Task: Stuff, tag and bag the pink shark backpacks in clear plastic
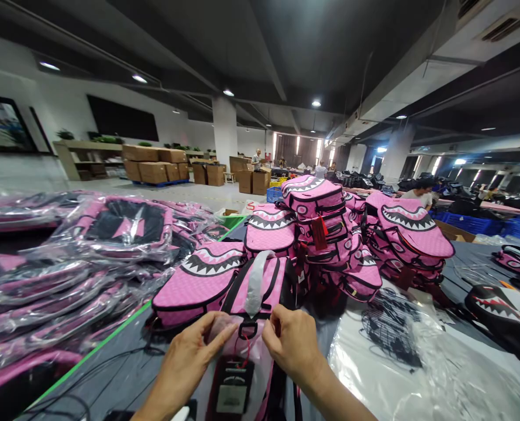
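Backpack (271,287) between 2 hands (241,338), fingers pinched at its upper part, tag below

Bags (126,228) L; cartons (153,171) bhd, prob. on pallet (161,183).

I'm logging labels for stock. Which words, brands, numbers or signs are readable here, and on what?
"S", seemingly: a red mark on white material behind the pink bags.
Black tag on the nearest bag: text too blurred to read.
Red tag among the stacked bags: nothing readable.
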A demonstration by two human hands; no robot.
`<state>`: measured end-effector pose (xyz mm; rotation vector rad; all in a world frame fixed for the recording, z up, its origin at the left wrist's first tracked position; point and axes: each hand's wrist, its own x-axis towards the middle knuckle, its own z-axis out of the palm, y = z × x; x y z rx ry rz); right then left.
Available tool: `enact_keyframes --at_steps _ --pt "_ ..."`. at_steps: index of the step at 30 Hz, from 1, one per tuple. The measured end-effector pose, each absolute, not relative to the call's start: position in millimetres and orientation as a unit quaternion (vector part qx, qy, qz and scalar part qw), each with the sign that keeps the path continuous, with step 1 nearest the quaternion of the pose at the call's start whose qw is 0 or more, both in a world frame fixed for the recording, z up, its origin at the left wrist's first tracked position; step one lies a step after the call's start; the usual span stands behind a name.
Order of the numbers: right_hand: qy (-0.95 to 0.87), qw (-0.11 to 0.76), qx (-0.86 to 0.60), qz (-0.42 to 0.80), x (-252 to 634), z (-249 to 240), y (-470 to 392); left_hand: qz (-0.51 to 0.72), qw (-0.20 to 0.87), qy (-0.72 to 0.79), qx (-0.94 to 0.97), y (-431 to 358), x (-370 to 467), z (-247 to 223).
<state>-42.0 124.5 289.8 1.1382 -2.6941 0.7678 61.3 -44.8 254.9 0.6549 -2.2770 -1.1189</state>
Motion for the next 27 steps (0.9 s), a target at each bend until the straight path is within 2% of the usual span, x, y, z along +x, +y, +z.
enact_keyframes --at_steps 5,7,11,13,22,27 --pt "-0.862 0.031 0.392 0.319 -53 292 119 -0.357 0.239 -0.863 0.267 -44 56 263" --pt "-0.838 -0.048 0.402 0.366 -60 298 119 -0.318 0.232 -0.88 0.266 -41 53 273" --pt "-0.766 -0.283 0.361 0.451 -72 313 122 -0.292 0.222 -0.909 0.199 -36 48 296" --pt "-0.744 -0.335 0.336 0.47 -76 320 119 -0.311 0.21 -0.909 0.179 -37 43 304" --pt "-0.731 -0.358 0.325 0.482 -55 328 90 -0.359 0.228 -0.885 0.187 -45 22 302" --pt "-0.71 -0.4 0.32 0.484 -53 320 81 -0.453 0.266 -0.834 0.168 -47 36 288"
